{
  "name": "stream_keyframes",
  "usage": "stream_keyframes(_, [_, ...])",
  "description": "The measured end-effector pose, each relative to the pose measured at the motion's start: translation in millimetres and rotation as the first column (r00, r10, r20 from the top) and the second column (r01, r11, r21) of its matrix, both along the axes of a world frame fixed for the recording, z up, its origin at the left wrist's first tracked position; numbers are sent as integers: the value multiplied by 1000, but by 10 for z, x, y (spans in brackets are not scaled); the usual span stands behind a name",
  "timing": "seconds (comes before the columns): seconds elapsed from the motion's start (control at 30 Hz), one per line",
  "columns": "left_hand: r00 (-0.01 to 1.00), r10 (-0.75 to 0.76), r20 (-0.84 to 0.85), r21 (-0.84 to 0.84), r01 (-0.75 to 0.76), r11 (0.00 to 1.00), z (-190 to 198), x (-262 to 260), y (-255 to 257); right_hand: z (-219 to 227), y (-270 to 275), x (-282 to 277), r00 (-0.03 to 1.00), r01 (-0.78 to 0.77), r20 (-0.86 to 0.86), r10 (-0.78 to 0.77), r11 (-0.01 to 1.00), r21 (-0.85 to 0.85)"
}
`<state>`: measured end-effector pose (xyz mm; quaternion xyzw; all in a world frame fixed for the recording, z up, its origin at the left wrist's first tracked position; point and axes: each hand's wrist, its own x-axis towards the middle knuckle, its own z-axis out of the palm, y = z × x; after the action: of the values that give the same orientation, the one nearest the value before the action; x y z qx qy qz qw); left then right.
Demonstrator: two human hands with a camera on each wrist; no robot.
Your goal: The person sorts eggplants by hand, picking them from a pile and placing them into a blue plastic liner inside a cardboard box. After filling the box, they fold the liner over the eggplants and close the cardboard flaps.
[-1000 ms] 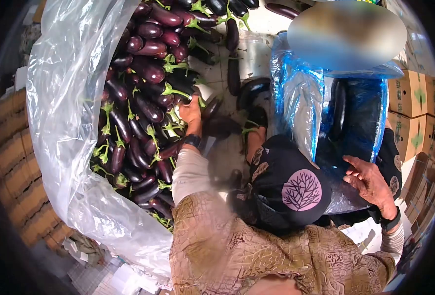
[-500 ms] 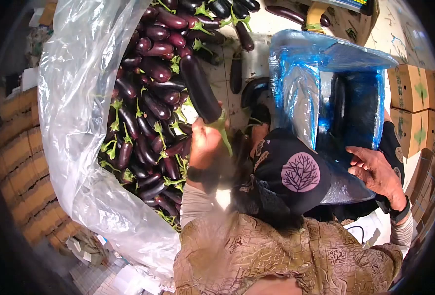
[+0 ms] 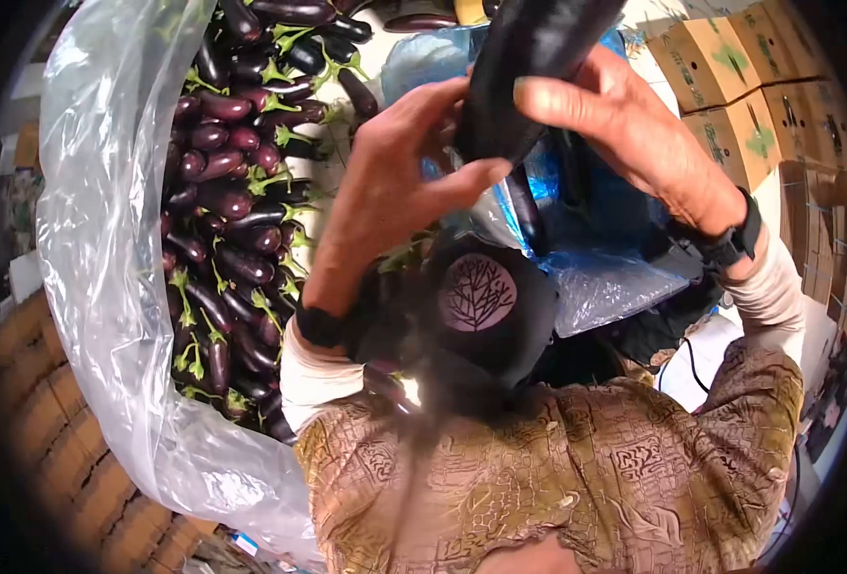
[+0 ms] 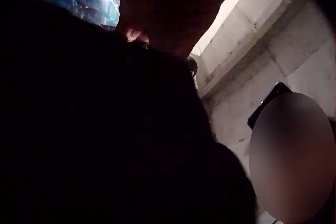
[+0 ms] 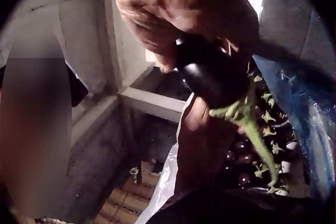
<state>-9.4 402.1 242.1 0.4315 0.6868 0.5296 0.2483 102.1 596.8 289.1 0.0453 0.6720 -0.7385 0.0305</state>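
An eggplant (image 3: 529,67), long and dark, is held up in front of the person's chest, gripped from both sides: the left hand (image 3: 395,182) curls round its lower end with the thumb beneath, while the right hand (image 3: 624,124) wraps it from the opposite side. Below and to the left of the left hand lies a heap of eggplants (image 3: 227,210) in a clear plastic sack (image 3: 98,249); a blue bag (image 3: 605,277) sits under the right hand, cardboard boxes (image 3: 730,57) beyond it.

Pale floor (image 3: 342,182): bears clear plastic sheet (image 3: 98,239) heaped with purple aubergines (image 3: 222,201), blue plastic bag (image 3: 605,277), and stacked cardboard boxes (image 3: 730,67) at right.
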Motion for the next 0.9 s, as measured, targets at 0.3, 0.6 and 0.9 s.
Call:
stream_keyframes(0.3, [882, -7, 472, 57, -23, 998, -328, 51, -152, -53, 249, 437, 848, 224, 472, -242, 970, 94])
stream_keyframes(0.6, [777, 426, 464, -258, -341, 904, -1247, 115, -834, -1090, 413, 245, 565, -99, 813, -140, 967, 235])
stream_keyframes(0.9, [584, 614, 531, -469, -401, 787, -1888, 551, -1394, -2226, 232, 72, 834, -445, 496, -242, 235, 864])
